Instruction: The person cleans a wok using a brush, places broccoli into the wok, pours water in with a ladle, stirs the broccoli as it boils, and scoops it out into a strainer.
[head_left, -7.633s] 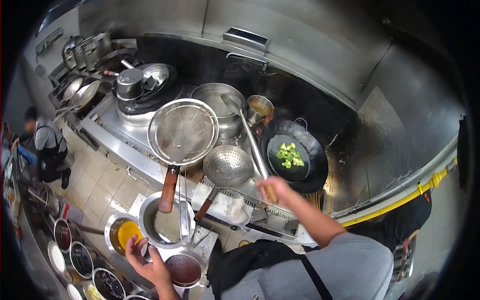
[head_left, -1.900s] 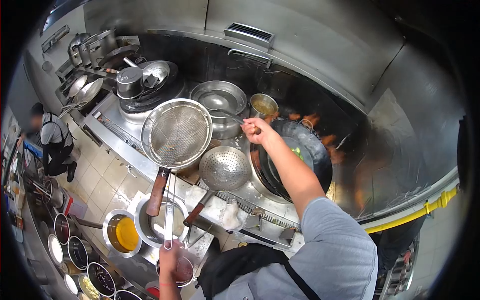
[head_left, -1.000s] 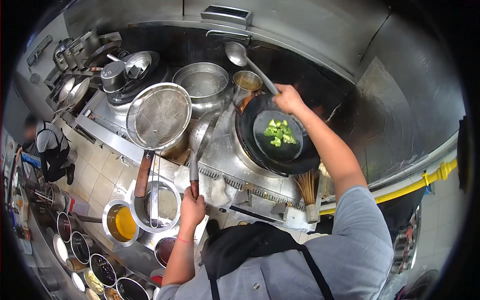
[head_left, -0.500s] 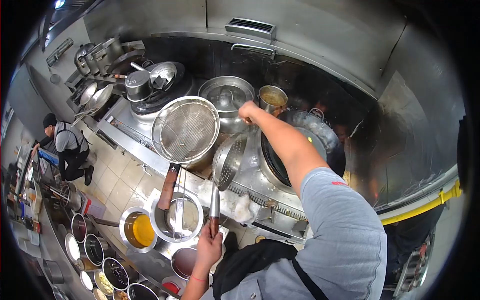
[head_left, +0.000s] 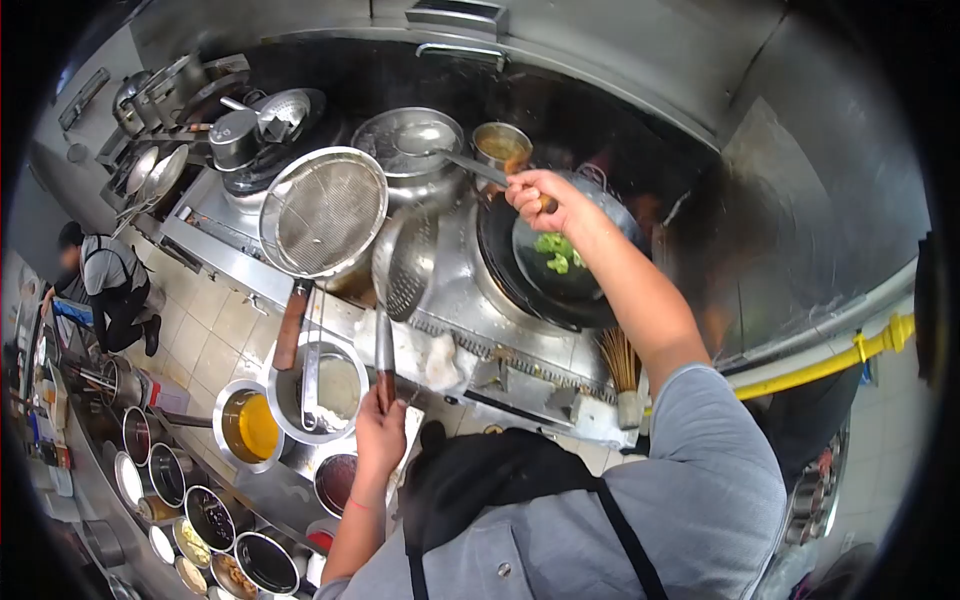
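My left hand [head_left: 382,430] is closed around the wooden handle of a perforated skimmer [head_left: 408,265], whose bowl is tilted beside the stove. My right hand [head_left: 543,198] grips the handle end of a long ladle [head_left: 470,165]. The bowl of that ladle is over the wide metal pot [head_left: 380,168] of liquid; whether it touches the liquid I cannot tell. Below my right forearm, a dark wok [head_left: 530,285] on the burner contains green vegetable pieces [head_left: 558,250]. A round mesh strainer [head_left: 325,212] with a wooden handle rests left of the skimmer.
A small pot [head_left: 502,145] of brownish liquid stands behind the wok. A bamboo brush [head_left: 622,375] and a white cloth [head_left: 442,362] lie along the stove's front. At left are a pot of yellow liquid [head_left: 255,425] and several containers. A person [head_left: 110,285] stands far left.
My right hand has moved right and raised the ladle, so its bowl now shows more clearly. The green pieces in the wok have come into fuller view. My left hand still holds the skimmer.
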